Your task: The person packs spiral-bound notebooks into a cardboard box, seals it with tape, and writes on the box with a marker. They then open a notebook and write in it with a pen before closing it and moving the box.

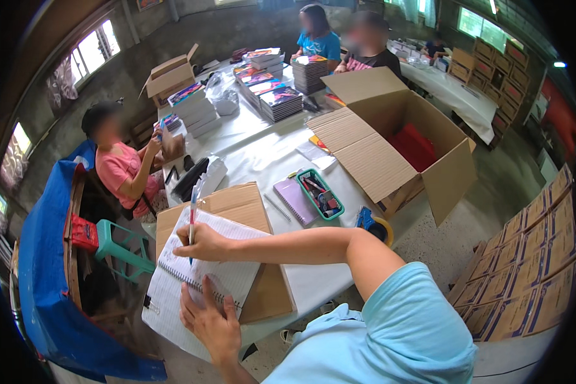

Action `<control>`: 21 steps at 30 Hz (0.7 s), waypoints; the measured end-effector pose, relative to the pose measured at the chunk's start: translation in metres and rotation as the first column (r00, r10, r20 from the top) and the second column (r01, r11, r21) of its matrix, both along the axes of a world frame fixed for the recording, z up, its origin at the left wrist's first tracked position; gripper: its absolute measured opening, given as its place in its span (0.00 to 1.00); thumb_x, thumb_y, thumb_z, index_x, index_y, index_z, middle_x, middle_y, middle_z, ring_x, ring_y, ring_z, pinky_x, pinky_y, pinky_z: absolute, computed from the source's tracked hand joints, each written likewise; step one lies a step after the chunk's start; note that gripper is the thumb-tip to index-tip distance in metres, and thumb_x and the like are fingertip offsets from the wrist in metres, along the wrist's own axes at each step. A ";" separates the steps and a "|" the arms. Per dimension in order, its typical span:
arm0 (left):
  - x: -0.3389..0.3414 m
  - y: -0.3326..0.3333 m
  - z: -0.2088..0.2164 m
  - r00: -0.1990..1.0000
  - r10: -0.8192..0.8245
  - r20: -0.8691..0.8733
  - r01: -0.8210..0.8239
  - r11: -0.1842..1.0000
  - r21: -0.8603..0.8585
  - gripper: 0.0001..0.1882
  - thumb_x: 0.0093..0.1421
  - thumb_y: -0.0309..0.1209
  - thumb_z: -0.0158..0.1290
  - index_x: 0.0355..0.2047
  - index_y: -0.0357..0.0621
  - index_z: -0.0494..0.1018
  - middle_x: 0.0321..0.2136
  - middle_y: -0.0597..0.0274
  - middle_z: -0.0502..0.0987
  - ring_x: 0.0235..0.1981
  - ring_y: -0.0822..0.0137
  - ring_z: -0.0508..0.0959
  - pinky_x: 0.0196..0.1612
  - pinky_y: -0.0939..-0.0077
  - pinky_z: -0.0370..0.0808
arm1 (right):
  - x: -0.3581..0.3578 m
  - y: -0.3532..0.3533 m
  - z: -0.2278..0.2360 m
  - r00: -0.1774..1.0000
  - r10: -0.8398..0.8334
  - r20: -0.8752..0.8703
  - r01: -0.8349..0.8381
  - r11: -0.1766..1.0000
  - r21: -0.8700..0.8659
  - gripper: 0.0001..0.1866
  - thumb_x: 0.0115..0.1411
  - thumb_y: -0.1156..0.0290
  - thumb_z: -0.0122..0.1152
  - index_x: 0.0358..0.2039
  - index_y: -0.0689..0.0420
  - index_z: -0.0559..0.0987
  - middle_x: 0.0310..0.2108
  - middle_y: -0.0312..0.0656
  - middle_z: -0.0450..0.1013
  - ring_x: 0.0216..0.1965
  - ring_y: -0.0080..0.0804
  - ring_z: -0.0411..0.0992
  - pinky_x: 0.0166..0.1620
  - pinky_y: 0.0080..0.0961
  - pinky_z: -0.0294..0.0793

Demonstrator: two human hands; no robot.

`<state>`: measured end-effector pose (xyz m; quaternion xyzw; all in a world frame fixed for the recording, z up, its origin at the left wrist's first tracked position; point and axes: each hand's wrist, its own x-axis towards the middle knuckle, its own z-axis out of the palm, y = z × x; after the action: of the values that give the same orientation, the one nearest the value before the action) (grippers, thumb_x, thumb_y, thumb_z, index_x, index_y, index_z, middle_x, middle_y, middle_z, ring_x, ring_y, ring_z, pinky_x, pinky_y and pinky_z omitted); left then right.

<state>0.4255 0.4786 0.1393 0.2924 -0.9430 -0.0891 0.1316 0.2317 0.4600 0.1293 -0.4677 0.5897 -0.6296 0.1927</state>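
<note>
A spiral notebook (173,296) with ruled white pages lies open and slanted on a flat piece of brown cardboard (270,296) at the table's near edge. Closed around a white and blue pen (192,221), my right hand (205,244) rests on the upper page, with the pen tip down near the wire spiral. My left hand (212,325) lies on the lower page with its fingers apart, holding nothing; its fingertips reach the spiral. A black binder clip (148,302) grips the lower page's left corner.
Past the notebook lie a purple notebook (290,200), a green basket (340,206) of stationery and a blue tape dispenser (365,219). An open carton (365,153) stands right, book stacks (280,105) behind. A person in pink (123,169) sits left; others are farther back.
</note>
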 end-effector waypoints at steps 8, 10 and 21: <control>-0.005 -0.006 -0.005 1.000 -0.014 -0.007 0.014 1.000 -0.009 0.30 0.57 0.47 0.47 0.60 0.58 0.61 0.62 0.48 0.51 0.64 0.52 0.50 0.63 0.45 0.41 | -0.001 0.005 0.003 0.999 0.017 0.033 -0.019 0.998 0.055 0.20 0.54 0.58 0.66 0.18 0.59 0.69 0.14 0.34 0.65 0.17 0.20 0.64 0.20 0.22 0.61; -0.004 -0.006 -0.007 1.000 0.002 -0.016 -0.002 1.000 -0.024 0.30 0.56 0.47 0.47 0.60 0.58 0.61 0.62 0.48 0.51 0.64 0.52 0.50 0.63 0.45 0.41 | 0.003 0.010 0.013 0.995 0.052 0.090 -0.061 0.993 0.098 0.19 0.54 0.57 0.65 0.20 0.59 0.72 0.14 0.34 0.66 0.17 0.19 0.64 0.19 0.21 0.61; -0.004 -0.006 -0.009 0.999 0.004 -0.040 -0.005 0.999 -0.036 0.30 0.57 0.48 0.45 0.60 0.58 0.62 0.62 0.49 0.52 0.64 0.53 0.52 0.63 0.45 0.41 | 0.001 0.015 0.008 0.975 0.189 0.118 -0.198 0.978 0.064 0.18 0.55 0.58 0.64 0.19 0.60 0.77 0.14 0.34 0.69 0.17 0.17 0.62 0.22 0.20 0.61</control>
<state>0.4219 0.4731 0.1303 0.2902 -0.9410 -0.0778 0.1559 0.2323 0.4748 0.1370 -0.4794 0.5531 -0.6102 0.3033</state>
